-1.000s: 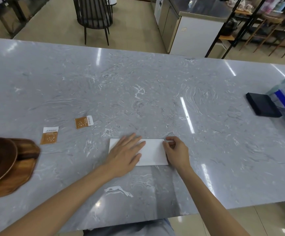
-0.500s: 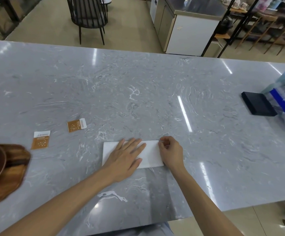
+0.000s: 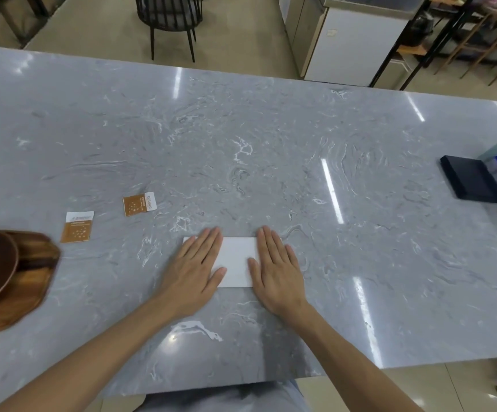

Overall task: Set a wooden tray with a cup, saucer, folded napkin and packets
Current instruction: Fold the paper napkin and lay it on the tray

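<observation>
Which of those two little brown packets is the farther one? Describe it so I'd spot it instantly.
On the grey marble table, look left of the white napkin under the hands. The farther packet lies tilted, its white strip on the right end; the nearer packet, by the wooden tray, has its strip on top.

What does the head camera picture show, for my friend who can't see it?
Both hands, the left hand and right hand, press flat on a white folded napkin on a grey marble table. Two brown packets lie to the left, near a wooden tray.
</observation>
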{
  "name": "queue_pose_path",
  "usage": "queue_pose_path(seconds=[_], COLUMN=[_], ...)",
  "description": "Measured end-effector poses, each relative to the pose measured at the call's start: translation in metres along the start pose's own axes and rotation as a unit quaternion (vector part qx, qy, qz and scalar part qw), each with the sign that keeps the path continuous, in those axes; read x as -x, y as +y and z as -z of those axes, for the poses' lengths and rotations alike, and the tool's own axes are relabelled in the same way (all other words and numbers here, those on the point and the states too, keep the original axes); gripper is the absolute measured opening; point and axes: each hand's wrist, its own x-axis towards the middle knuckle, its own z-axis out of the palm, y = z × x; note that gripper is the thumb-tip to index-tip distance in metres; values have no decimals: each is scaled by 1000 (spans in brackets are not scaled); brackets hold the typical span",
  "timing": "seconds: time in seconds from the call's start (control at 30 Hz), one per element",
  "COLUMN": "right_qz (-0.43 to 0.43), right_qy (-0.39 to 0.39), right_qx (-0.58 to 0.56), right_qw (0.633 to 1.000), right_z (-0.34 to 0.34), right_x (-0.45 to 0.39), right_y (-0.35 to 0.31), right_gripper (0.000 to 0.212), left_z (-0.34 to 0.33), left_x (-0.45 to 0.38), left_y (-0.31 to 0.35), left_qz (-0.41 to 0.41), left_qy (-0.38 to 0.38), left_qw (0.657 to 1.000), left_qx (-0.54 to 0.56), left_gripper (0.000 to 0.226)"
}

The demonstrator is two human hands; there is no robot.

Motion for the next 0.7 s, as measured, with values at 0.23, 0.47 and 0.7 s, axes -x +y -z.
queue_pose_path(seconds=[0.23,0.47,0.7], right_qz=[-7,-29,44], right_qy=[-16,93,36], right_qx=[-11,32,-17], right_qw=[1000,995,998], right_z=[12,21,18], right_x=[5,39,29], right_y=[0,-29,1], right_gripper=[65,35,41], left_z=[6,25,27], left_x=[7,3,22], left_y=[-5,2,1], left_qz=[16,45,63], left_qy=[-34,-41,11], left_qw=[999,998,996], left_qx=[24,-3,54], left_gripper=[73,77,58])
